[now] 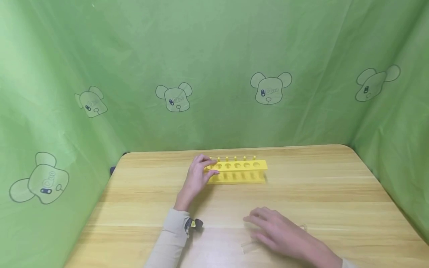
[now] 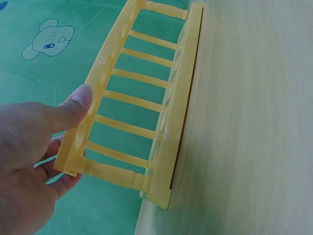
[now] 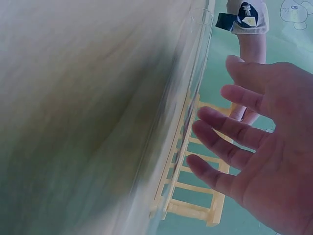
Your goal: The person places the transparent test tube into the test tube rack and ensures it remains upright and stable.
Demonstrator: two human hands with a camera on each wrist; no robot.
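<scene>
A yellow test tube rack (image 1: pixel 242 168) stands upright toward the back of the table, with a row of round holes in its top plate and several pegs behind. My left hand (image 1: pixel 197 176) pinches the left end of that top plate, thumb on one side and fingers on the other, as the left wrist view (image 2: pixel 29 147) shows. Nearer the front, my right hand (image 1: pixel 281 232) hovers over a clear tube (image 1: pixel 249 246) lying on the table. Its fingers are relaxed and spread, holding nothing. In the right wrist view the tube (image 3: pixel 199 54) stretches past the fingertips; the hand partly covers it from the head.
The wooden table (image 1: pixel 151 201) has rounded back corners. A green curtain (image 1: pixel 218 126) printed with bear heads surrounds it at the back and sides. A dark device (image 1: pixel 193 224) is strapped to the left wrist, over a light sleeve (image 1: pixel 167 238).
</scene>
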